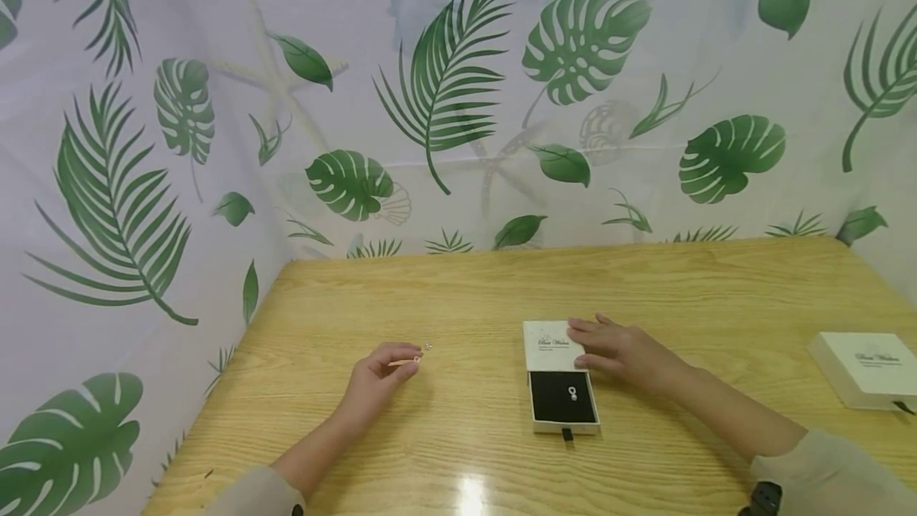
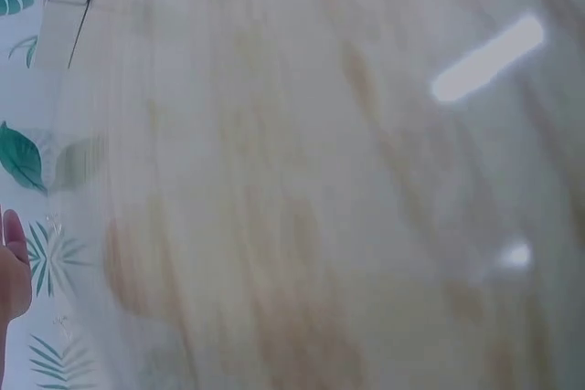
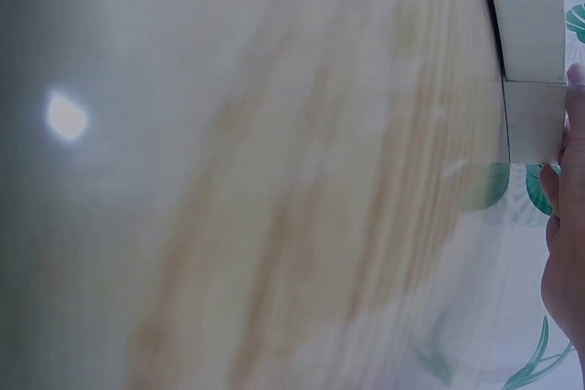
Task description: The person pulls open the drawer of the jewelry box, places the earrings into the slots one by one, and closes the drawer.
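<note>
A small white jewelry box lettered "Best Wishes" lies on the table, its black-lined drawer pulled out toward me. On the black lining, right of its middle, sits a small silvery earring. My right hand rests on the right side of the box's sleeve, fingers fairly straight; in the right wrist view it shows only at the edge. Left of the box, my left hand pinches a tiny shiny earring between thumb and fingers. A sparkly bit beside the fingertips may be part of it.
A second white box with similar lettering stands shut at the right of the wooden table. A leaf-patterned cloth hangs behind the table and along its left side. A black tab sticks out of the drawer's front.
</note>
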### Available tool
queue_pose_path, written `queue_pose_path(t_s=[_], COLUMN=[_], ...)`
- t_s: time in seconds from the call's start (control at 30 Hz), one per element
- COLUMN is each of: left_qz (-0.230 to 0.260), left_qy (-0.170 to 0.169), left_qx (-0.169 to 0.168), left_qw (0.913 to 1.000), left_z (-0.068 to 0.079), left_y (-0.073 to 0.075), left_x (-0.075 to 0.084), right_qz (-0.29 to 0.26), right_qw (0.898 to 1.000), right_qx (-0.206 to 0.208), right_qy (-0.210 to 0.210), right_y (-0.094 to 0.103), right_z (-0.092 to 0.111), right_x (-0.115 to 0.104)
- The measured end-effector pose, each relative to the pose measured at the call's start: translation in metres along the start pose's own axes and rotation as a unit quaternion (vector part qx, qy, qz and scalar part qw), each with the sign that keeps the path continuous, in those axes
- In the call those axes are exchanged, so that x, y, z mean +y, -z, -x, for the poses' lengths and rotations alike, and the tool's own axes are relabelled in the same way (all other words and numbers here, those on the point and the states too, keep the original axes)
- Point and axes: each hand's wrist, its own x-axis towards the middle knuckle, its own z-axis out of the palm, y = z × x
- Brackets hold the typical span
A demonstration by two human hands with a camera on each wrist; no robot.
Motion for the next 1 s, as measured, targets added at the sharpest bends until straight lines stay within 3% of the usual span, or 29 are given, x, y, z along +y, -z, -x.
queue_pose_path(t_s=[0.33, 0.53, 0.8, 1.0], left_qz=[0.064, 0.083, 0.059, 0.047], left_qy=[0.043, 0.036, 0.033, 0.042], left_qx=[-0.003, -0.024, -0.071, -0.063], left_qw=[0.9971, 0.9956, 0.9952, 0.9960], left_z=[-0.006, -0.009, -0.011, -0.011], left_y=[-0.021, -0.036, -0.057, -0.073], left_x=[0.005, 0.008, 0.015, 0.019], right_qz=[-0.003, -0.007, -0.017, -0.027], right_qw=[1.000, 0.999, 1.000, 1.000], right_qx=[0.004, 0.021, 0.004, 0.005], right_qy=[-0.006, 0.024, 0.002, 0.003], right_y=[-0.001, -0.003, -0.002, -0.003], right_z=[0.002, 0.001, 0.001, 0.001], right_x=[0.003, 0.006, 0.005, 0.006])
